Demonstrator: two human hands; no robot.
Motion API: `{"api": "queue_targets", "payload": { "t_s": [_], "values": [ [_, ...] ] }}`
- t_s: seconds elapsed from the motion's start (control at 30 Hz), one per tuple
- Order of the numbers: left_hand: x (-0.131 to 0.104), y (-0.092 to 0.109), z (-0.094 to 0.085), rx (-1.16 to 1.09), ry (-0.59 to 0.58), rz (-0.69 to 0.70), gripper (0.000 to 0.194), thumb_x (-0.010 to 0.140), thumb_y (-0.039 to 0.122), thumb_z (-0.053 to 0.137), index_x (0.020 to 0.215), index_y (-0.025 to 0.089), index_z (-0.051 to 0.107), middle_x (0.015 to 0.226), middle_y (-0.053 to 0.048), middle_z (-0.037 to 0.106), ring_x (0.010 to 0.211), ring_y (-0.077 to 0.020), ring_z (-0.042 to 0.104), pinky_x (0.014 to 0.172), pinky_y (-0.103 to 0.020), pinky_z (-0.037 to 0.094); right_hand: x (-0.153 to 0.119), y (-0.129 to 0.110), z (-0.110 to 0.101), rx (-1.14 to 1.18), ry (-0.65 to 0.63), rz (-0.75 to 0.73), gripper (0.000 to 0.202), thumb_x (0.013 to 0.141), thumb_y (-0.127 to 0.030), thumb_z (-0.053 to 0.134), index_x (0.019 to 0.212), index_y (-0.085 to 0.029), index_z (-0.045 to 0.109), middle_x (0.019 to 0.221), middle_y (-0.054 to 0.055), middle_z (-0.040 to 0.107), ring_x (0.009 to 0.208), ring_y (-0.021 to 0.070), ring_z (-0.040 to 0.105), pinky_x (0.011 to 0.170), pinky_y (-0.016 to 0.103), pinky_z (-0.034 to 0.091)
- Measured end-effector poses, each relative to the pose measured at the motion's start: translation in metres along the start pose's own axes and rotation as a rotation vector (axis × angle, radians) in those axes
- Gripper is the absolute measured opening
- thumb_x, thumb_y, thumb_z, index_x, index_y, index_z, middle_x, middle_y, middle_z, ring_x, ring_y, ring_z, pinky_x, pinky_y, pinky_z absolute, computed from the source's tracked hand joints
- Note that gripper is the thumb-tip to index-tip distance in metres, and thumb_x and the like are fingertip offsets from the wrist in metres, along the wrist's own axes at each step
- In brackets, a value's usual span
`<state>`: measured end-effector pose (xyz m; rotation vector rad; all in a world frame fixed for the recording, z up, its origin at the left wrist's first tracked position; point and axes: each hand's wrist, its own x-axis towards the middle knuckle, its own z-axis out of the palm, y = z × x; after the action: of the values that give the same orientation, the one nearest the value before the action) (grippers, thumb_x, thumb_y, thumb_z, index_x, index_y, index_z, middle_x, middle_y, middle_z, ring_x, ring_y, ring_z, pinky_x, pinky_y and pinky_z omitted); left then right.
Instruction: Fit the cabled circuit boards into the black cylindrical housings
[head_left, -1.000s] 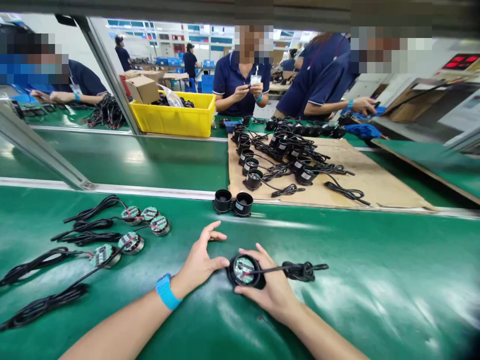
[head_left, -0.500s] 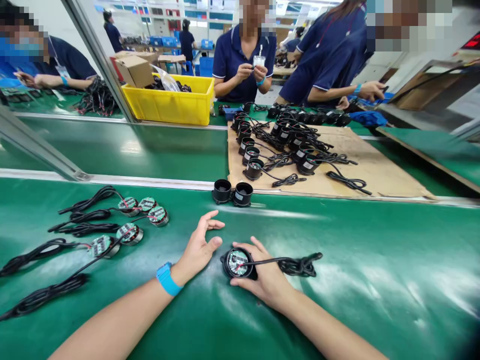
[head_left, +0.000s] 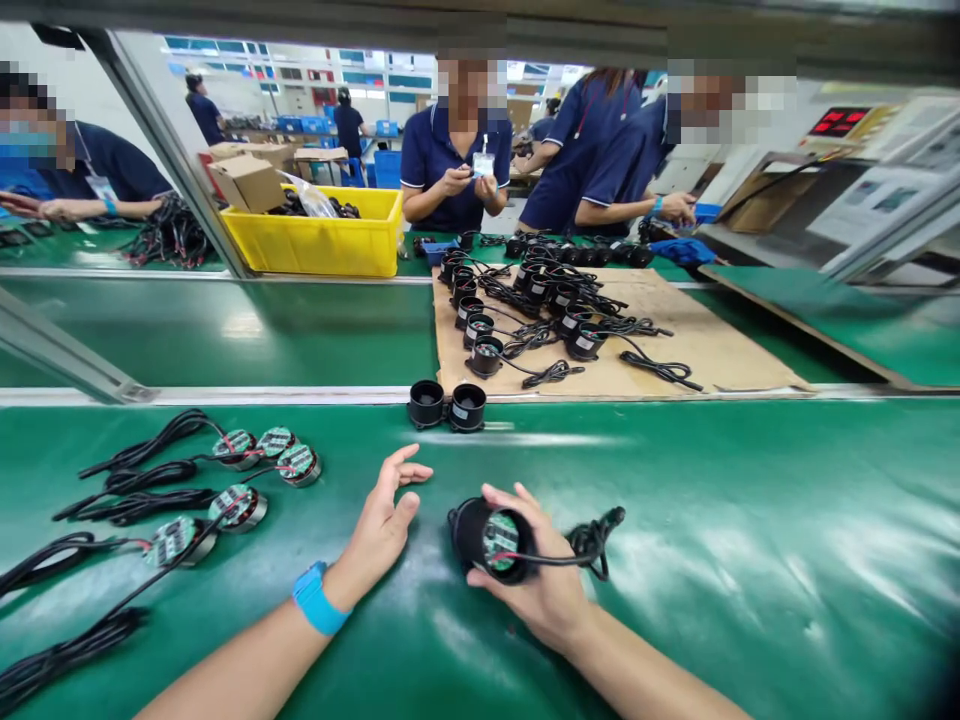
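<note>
Head view: my right hand (head_left: 544, 575) grips a tilted black housing (head_left: 487, 540) above the green surface (head_left: 675, 640), fingers and thumb around it; my left hand (head_left: 382, 525), fingers spread, holds nothing.

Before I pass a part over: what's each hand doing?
Left hand: open, holding nothing.
Right hand: closed around a black housing, fingers on its side.
</note>
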<state>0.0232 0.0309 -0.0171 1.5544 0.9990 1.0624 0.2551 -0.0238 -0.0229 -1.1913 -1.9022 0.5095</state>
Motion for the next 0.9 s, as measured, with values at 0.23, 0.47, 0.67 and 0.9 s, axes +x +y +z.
{"api": "queue_targets", "payload": {
  "t_s": [0.23, 0.47, 0.67, 0.9],
  "values": [
    [0.001, -0.003, -0.001, 0.026, 0.004, -0.006, 0.075, 0.095, 0.076, 0.039, 0.148, 0.023, 0.036, 0.126, -0.013, 0.062, 0.118, -0.0288, 0.060, 0.107, -0.046, 0.040, 0.010, 0.004, 0.002, -0.037, -0.174, 0.057, 0.077, 0.071, -0.041, 0.089, 0.137, -0.023, 0.054, 0.131, 0.011, 0.069, 0.125, 0.0316, 0.064, 0.120, 0.060, 0.035],
    [0.006, -0.016, -0.006, 0.032, 0.021, -0.030, 0.074, 0.095, 0.075, 0.041, 0.146, 0.021, 0.038, 0.123, -0.013, 0.064, 0.116, -0.0304, 0.061, 0.105, -0.046, 0.041, 0.014, 0.038, -0.098, -0.192, 0.186, 0.179, 0.064, 0.084, -0.049, 0.076, 0.138, -0.023, 0.054, 0.148, 0.014, 0.054, 0.139, 0.0330, 0.049, 0.114, 0.053, 0.043],
    [0.005, -0.034, -0.007, 0.020, 0.056, -0.054, 0.070, 0.096, 0.070, 0.044, 0.146, 0.021, 0.040, 0.124, -0.014, 0.065, 0.116, -0.0314, 0.063, 0.105, -0.046, 0.042, 0.065, 0.100, -0.259, -0.458, 0.336, 0.282, 0.065, 0.074, -0.070, 0.073, 0.112, -0.018, 0.069, 0.113, 0.014, 0.071, 0.108, 0.0343, 0.066, 0.094, 0.048, 0.053],
    [0.007, -0.042, -0.006, 0.034, 0.124, -0.048, 0.068, 0.093, 0.069, 0.050, 0.143, 0.023, 0.045, 0.121, -0.013, 0.069, 0.112, -0.0320, 0.067, 0.101, -0.044, 0.048, 0.128, 0.168, -0.295, -0.510, 0.307, 0.476, 0.053, 0.076, -0.059, 0.080, 0.101, -0.014, 0.070, 0.093, 0.009, 0.074, 0.077, 0.0226, 0.067, 0.070, 0.036, 0.055]
  ]
}}
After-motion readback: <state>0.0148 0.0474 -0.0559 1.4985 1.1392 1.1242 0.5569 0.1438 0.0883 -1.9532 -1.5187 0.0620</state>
